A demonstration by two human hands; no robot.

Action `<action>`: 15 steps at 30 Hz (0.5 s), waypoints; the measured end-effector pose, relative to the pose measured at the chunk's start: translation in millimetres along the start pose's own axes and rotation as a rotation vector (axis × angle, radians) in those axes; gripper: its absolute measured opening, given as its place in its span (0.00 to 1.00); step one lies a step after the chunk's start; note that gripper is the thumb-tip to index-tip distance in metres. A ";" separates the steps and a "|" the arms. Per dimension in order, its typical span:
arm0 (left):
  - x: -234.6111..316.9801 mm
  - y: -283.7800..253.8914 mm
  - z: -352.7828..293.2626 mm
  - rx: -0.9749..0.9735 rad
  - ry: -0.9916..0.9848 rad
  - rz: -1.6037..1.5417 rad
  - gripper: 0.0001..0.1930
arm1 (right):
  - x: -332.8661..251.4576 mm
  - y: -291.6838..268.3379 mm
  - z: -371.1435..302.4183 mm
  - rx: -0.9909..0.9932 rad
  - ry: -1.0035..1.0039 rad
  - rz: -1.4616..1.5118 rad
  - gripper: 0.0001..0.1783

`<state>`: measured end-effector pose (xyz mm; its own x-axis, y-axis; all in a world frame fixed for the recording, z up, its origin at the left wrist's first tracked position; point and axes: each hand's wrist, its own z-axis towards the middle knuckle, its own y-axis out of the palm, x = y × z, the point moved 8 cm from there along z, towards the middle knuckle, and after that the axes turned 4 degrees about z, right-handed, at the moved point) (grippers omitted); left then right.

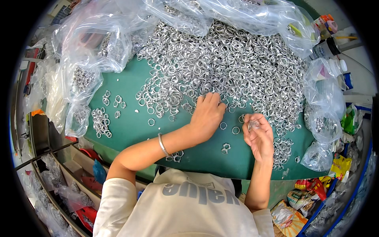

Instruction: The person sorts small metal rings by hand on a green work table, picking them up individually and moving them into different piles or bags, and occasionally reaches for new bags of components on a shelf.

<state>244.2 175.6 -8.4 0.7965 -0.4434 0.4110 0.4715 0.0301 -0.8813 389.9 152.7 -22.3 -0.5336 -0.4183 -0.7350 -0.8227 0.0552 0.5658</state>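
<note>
A wide heap of silver-coloured metal rings point(221, 59) covers the far part of a green tabletop point(130, 130). My left hand point(208, 114), a bangle on its wrist, reaches to the near edge of the heap. Its fingers are bent and pressed together, their tips hidden among the rings. To its right, my right hand point(259, 138) is raised palm up with curled fingers around something small, shiny and partly see-through that I cannot make out. Single rings point(235, 130) lie between the two hands. A small linked cluster of rings point(226, 148) sits nearer to me.
Clear plastic bags point(114, 43) line the far and left edges, some with rings inside. More bags point(325, 106) stand at the right edge. Small ring piles lie at left point(101, 122) and near right point(282, 152). Compartments point(75, 170) and colourful packets point(296, 209) flank me below table level.
</note>
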 end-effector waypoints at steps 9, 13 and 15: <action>-14.8 -1.6 -16.7 -0.368 -0.512 -2.104 0.08 | -14.3 7.5 17.8 0.148 -0.222 -0.867 0.10; -22.5 2.2 -28.7 -0.392 -0.730 -2.130 0.12 | -20.6 42.0 21.7 0.191 -0.585 -1.456 0.08; -29.5 7.5 -29.9 -0.379 -0.756 -2.022 0.12 | -24.3 35.1 20.6 0.223 -0.675 -1.448 0.08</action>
<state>212.9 162.2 -34.1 -0.5331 0.6948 0.4827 0.6248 -0.0613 0.7784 369.9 183.5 7.7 0.7431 0.2181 -0.6327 -0.6653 0.1382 -0.7337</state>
